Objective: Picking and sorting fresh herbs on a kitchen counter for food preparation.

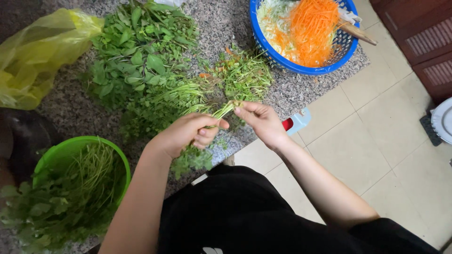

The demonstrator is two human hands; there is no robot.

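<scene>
Herb sprigs (221, 112) sat between both hands above the granite counter (292, 89), left hand (188, 134) at eight o'clock closed around the stems, right hand (261, 121) at three o'clock pinching their ends.

This is a home kitchen. A speckled granite counter (80, 110) carries heaps of leafy green herbs (141, 51). At its far right edge sits a blue plastic colander (308, 68) of shredded carrot and cabbage, and at the near left a green bowl (70, 148) of picked stems. Beige floor tiles (372, 136) and dark wooden cabinet doors (423, 33) lie to the right.
</scene>
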